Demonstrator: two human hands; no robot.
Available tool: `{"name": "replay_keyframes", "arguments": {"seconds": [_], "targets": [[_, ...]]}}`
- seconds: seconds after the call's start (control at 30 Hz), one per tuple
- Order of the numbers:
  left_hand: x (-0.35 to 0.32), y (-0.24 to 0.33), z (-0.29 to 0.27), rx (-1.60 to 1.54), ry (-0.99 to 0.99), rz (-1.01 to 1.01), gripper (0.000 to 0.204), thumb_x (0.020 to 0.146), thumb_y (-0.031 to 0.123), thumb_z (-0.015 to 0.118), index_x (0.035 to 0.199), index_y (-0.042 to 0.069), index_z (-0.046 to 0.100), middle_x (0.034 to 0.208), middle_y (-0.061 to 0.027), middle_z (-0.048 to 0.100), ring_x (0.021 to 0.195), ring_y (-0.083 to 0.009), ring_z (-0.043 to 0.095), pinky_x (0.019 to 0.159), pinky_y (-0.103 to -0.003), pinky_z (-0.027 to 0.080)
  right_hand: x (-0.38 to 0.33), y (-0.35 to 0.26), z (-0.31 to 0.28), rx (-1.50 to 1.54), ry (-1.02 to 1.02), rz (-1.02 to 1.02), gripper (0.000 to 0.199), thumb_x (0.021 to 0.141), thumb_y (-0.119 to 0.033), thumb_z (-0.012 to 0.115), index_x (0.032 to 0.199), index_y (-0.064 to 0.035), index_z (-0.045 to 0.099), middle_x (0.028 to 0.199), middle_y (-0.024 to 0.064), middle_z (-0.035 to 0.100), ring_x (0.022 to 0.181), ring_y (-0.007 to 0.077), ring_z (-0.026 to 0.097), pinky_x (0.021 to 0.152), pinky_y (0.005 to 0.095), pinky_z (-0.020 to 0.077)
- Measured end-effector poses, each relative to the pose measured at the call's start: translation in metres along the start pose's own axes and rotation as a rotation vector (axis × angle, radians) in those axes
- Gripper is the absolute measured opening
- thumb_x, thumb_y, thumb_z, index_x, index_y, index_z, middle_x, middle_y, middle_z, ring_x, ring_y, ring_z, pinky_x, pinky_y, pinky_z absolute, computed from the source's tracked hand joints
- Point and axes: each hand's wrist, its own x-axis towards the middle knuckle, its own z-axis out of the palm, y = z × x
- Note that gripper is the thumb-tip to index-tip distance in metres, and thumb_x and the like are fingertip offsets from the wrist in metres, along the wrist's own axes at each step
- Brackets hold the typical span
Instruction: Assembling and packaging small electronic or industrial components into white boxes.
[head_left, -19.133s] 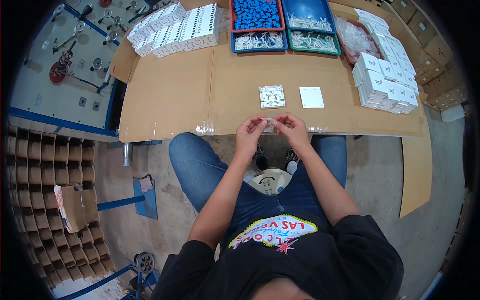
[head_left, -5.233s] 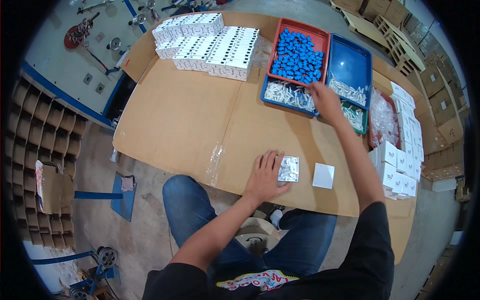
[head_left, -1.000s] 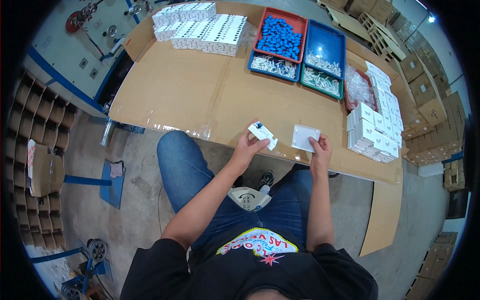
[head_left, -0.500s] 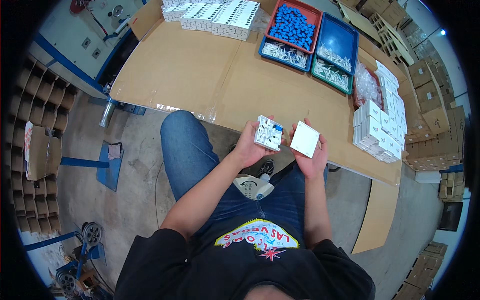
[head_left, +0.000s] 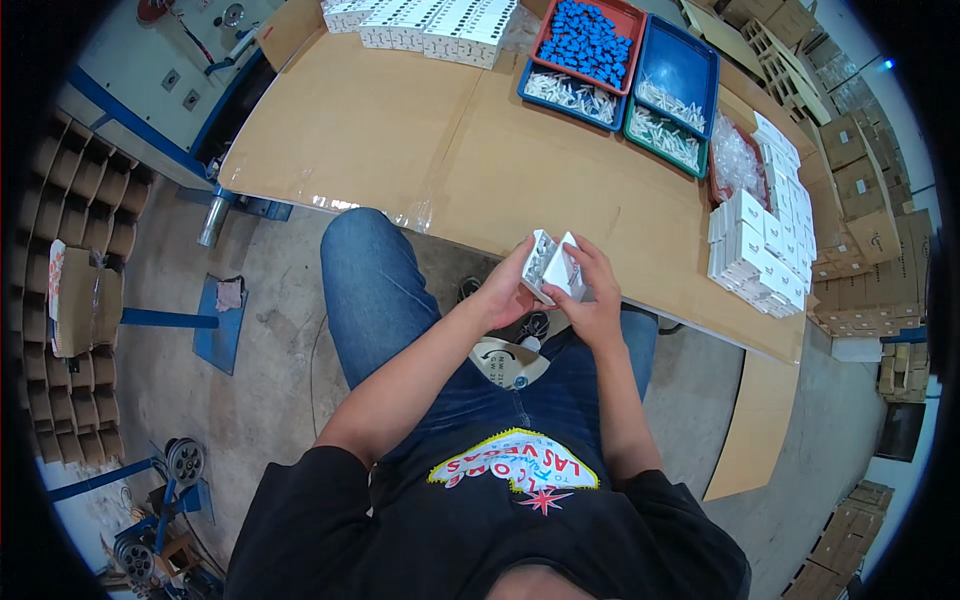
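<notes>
My left hand (head_left: 506, 294) is closed around a shallow white square box (head_left: 537, 264). The box is tipped on its side, with small grey and white parts showing inside it. A plain white square plate (head_left: 566, 270) is in the grip of my right hand (head_left: 598, 292), its fingers along the far edge and thumb at the near one. Plate and box meet at an angle, close together along their lower edges; whether they are joined cannot be seen. Both hands are above my lap, just off the table's front edge.
Beyond my hands lies the cardboard-covered table (head_left: 380, 130). A red tray (head_left: 633, 62) of blue pieces overlaps a blue tray (head_left: 522, 88) of small white parts. A green tray (head_left: 690, 172) is alongside. White boxes stand stacked right (head_left: 750, 250) and at the back (head_left: 470, 48).
My hands have come together. The box has tilted from facing up to standing on its side, and the plate has turned and moved left against it.
</notes>
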Motion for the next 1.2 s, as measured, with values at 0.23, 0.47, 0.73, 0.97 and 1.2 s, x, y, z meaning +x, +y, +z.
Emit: {"name": "replay_keyframes", "arguments": {"seconds": [0.23, 0.47, 0.73, 0.97, 1.2], "targets": [[0.001, -0.002, 0.001, 0.029, 0.031, -0.025, 0.054, 0.105, 0.057, 0.032, 0.136, 0.018, 0.051, 0.123, -0.0055, 0.062, 0.108, -0.0193, 0.063, 0.086, -0.038, 0.051, -0.001, 0.003, 0.011, -0.023, -0.008, -0.056, 0.062, 0.070, -0.020, 0.087, 0.127, -0.0079, 0.065, 0.137, 0.0168, 0.056, 0.124, 0.0346, 0.056, 0.102, 0.0419, 0.0466], [0.005, -0.004, -0.002, 0.020, 0.017, -0.044, 0.053, 0.105, 0.054, 0.034, 0.138, 0.015, 0.049, 0.125, -0.0069, 0.061, 0.112, -0.0215, 0.062, 0.091, -0.039, 0.051, -0.002, 0.008, 0.016, -0.032, -0.023, -0.093, 0.062, 0.070, -0.021, 0.087, 0.127, -0.0085, 0.065, 0.138, 0.0165, 0.056, 0.123, 0.0342, 0.056, 0.102, 0.0420, 0.0465], [0.006, -0.005, 0.005, -0.024, 0.047, -0.015, 0.055, 0.105, 0.055, 0.032, 0.140, 0.015, 0.047, 0.125, -0.0077, 0.060, 0.115, -0.0228, 0.060, 0.094, -0.041, 0.050, 0.000, 0.009, 0.017, -0.029, -0.032, -0.075, 0.064, 0.070, -0.022, 0.087, 0.128, -0.0081, 0.065, 0.139, 0.0170, 0.056, 0.124, 0.0348, 0.055, 0.103, 0.0425, 0.0460], [0.006, -0.006, 0.003, 0.004, 0.102, -0.010, 0.052, 0.106, 0.052, 0.032, 0.138, 0.016, 0.049, 0.122, -0.0065, 0.061, 0.109, -0.0203, 0.061, 0.090, -0.039, 0.050, 0.001, 0.016, 0.019, -0.005, -0.062, -0.125, 0.063, 0.072, -0.021, 0.085, 0.130, -0.0062, 0.065, 0.147, 0.0164, 0.051, 0.132, 0.0349, 0.051, 0.107, 0.0422, 0.0427], [-0.001, -0.005, 0.002, 0.018, 0.098, -0.015, 0.049, 0.106, 0.052, 0.034, 0.135, 0.017, 0.051, 0.117, -0.0046, 0.062, 0.104, -0.0181, 0.061, 0.087, -0.037, 0.050, -0.002, 0.022, 0.021, 0.020, -0.146, -0.132, 0.064, 0.076, -0.020, 0.082, 0.135, -0.0049, 0.061, 0.148, 0.0161, 0.050, 0.137, 0.0330, 0.046, 0.113, 0.0425, 0.0369]]}}
